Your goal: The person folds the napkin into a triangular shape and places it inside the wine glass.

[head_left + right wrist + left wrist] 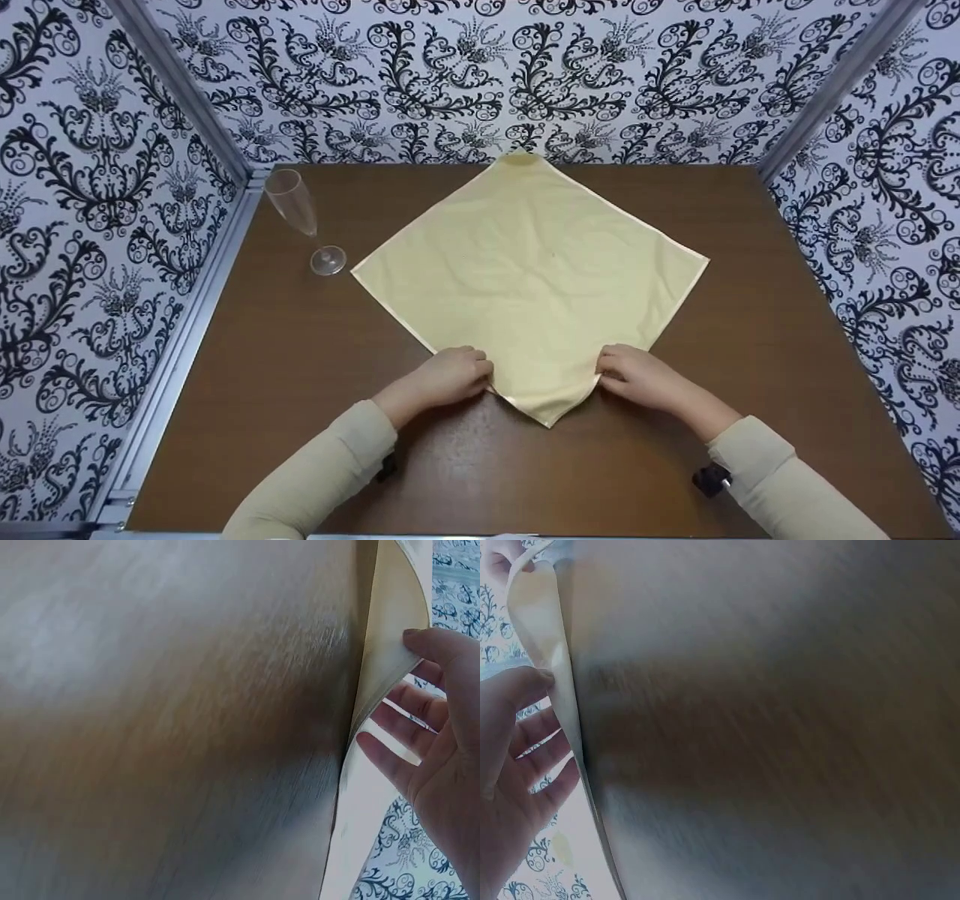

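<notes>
A pale yellow cloth napkin (525,262) with a light hem lies spread like a diamond on the brown table. Its near corner points toward the person. On the near left edge, my left hand (454,375) pinches the hem between thumb and fingers. My right hand (637,375) pinches the near right edge in the same way. Between the two hands the near part of the cloth is slightly raised and curved. In the left wrist view the thumb presses the napkin's edge (566,690); the right wrist view shows the other thumb on the lifted hem (386,645).
An upright clear champagne flute (292,202) stands at the back left of the brown table (300,360), left of the napkin's left corner. Patterned black-and-white walls (465,75) rise behind and at both sides. Metal rails (187,300) run along the left edge.
</notes>
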The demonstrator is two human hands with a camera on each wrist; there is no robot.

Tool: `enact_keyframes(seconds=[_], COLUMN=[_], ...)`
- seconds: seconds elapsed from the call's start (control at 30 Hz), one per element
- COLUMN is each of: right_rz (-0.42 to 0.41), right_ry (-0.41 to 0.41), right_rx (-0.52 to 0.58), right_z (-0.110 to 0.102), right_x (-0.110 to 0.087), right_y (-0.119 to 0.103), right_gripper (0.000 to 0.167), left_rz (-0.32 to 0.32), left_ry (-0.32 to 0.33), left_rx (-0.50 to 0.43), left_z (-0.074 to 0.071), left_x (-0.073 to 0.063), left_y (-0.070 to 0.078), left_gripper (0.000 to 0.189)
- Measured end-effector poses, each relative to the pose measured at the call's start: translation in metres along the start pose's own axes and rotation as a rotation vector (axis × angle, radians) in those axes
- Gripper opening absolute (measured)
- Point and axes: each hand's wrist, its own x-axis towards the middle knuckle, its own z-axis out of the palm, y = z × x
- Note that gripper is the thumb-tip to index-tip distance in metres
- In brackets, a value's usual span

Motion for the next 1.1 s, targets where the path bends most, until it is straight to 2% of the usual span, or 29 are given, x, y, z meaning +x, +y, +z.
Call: enact_keyframes(seconds=[0.2,0.43,0.63,0.77,0.97,1.1], right_rz=[0.137,0.211,0.268,0.297,0.337,0.332], right_ry=[-0.030,-0.053,-0.046,-0.043,-0.056,-0.057], right_rx=[0.131,0.177,0.179,0.169,0.182,0.172], right_z=[-0.001,-0.003,-0.004,-0.002,0.000,0.001], right_x=[0.003,0.011,0.018,0.022,0.026,0.027], right_y=[0.002,0.001,0.006,0.008,0.006,0.005], right_gripper=[0.010,0.010,0.012,0.017,0.029,0.030], left_rz=[-0.121,-0.232,-0.321,-0.359,-0.372,-0.370], left_ry=[-0.111,-0.167,-0.179,-0.181,-0.173,-0.181], left_rx=[-0.216,-0.371,-0.436,-0.465,-0.470,-0.469], left_z=[-0.003,-0.003,-0.002,-0.001,0.001,-0.001], left_x=[0.003,0.008,0.010,0.011,0.010,0.009], left_y=[-0.005,-0.011,-0.014,-0.015,-0.016,-0.015], left_gripper=[0.008,0.009,0.009,0.010,0.011,0.010])
